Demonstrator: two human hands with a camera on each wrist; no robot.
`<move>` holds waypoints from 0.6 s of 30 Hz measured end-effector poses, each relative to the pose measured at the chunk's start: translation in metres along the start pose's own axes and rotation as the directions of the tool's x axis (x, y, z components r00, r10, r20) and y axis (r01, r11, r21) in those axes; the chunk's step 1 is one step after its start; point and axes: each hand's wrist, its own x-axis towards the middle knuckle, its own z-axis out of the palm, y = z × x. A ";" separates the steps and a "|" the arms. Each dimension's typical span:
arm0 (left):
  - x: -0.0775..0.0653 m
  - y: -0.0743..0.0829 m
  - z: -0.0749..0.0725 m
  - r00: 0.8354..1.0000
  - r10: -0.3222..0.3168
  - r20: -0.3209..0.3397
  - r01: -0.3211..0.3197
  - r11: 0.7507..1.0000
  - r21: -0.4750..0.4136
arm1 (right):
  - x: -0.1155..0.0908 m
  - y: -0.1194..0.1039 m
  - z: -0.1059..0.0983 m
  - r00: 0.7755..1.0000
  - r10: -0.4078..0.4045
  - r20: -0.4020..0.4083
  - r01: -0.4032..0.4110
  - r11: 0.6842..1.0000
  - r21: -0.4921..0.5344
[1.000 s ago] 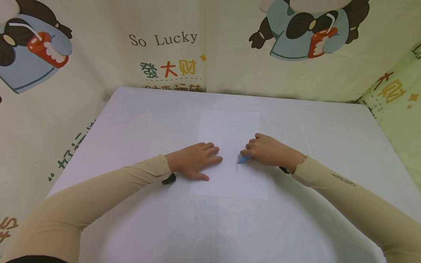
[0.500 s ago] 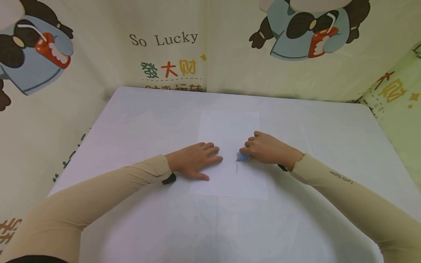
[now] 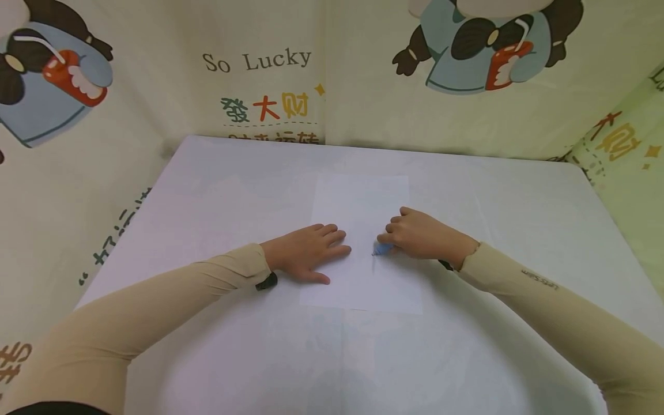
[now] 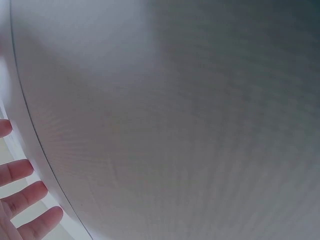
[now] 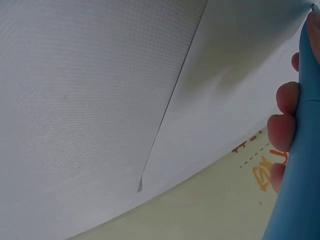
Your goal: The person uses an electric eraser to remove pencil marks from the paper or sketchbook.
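A white sheet of paper lies flat on the white table. My left hand rests palm down on its left side with the fingers spread. In the left wrist view, the pinkish fingertips show at the lower left beside the sheet's edge. My right hand grips a thick blue pen over the right half of the sheet. Its tip points left and down at the paper, right at a faint grey line. The right wrist view shows the pen's smooth fat barrel with curled fingers around it.
The table has rounded far corners. Cream cloth with printed cartoon figures and lettering hangs behind it and along both sides. Dark bands sit under both wrists at the beige sleeves.
My right hand and the pen have shifted slightly up the sheet and to the left, mostly in the first half second. My left hand and the paper keep their places.
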 end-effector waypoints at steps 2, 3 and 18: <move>0.000 -0.001 0.001 1.000 0.002 -0.006 -0.002 1.000 0.001 | 0.001 0.001 0.001 1.000 0.006 0.002 -0.006 1.000 0.007; 0.000 -0.001 0.001 1.000 0.003 -0.007 -0.003 1.000 0.000 | 0.002 0.001 0.000 1.000 0.008 0.008 -0.008 1.000 0.007; -0.001 -0.001 0.000 1.000 -0.004 0.018 0.005 1.000 -0.013 | -0.001 -0.001 0.000 1.000 -0.002 -0.001 0.002 1.000 -0.007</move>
